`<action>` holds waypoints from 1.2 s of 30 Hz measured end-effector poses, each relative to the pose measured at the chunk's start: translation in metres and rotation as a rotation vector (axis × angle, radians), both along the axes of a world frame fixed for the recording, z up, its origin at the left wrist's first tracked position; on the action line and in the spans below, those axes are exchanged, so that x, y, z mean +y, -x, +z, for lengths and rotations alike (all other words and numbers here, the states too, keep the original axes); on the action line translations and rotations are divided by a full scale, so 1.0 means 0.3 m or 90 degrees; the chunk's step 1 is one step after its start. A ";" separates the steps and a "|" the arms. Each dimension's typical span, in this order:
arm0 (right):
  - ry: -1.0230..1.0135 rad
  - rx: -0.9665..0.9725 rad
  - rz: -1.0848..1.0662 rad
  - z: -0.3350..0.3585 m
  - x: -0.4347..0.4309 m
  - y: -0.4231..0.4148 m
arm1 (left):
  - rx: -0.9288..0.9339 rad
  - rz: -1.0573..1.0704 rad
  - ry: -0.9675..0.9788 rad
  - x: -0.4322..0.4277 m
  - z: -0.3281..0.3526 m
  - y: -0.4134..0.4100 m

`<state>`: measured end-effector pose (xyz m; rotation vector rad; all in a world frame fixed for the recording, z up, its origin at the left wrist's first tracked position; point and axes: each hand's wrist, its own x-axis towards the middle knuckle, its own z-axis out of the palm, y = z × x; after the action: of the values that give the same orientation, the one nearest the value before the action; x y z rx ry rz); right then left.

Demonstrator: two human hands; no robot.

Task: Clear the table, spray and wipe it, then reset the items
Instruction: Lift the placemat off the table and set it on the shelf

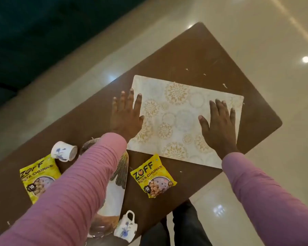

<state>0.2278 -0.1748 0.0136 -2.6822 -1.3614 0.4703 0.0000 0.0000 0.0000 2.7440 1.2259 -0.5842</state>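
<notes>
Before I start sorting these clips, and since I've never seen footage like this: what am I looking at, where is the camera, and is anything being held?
There is no machine here. A camera worn on a person's head looks forward and down, so you see their own two arms in pink sleeves.

Below them is a brown table on a shiny tiled floor. A white placemat with gold patterns lies on it. The right hand rests flat on the mat, and the left hand lies spread across the mat's edge.

Nearer the person are two yellow soya chunks packets, two white cups with blue flowers, and a glass dish, partly hidden by the left arm.

Nothing is held: both hands have straight fingers.
</notes>
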 end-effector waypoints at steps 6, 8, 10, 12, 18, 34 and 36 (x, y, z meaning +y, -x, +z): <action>0.041 0.024 -0.139 -0.175 -0.083 -0.057 | -0.038 0.197 0.057 -0.045 -0.159 0.025; 0.039 0.037 -0.233 -0.199 -0.112 -0.080 | -0.081 0.281 0.070 -0.059 -0.187 0.032; 0.020 0.065 -0.334 -0.208 -0.143 -0.092 | -0.108 0.397 0.111 -0.071 -0.204 0.045; -0.001 0.085 -0.405 -0.212 -0.169 -0.101 | -0.121 0.471 0.139 -0.080 -0.217 0.053; 0.013 0.144 -0.577 -0.233 -0.203 -0.139 | -0.142 0.534 0.123 -0.083 -0.227 0.053; -0.136 0.316 -0.615 -0.262 -0.266 -0.280 | -0.201 0.575 0.163 -0.085 -0.220 0.043; -0.171 0.335 -0.593 -0.264 -0.266 -0.277 | -0.184 0.572 0.163 -0.084 -0.213 0.044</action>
<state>0.3110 -0.2546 -0.0657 -2.3552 0.0043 0.7126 -0.0133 -0.0252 -0.0639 1.7116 1.9023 -0.2030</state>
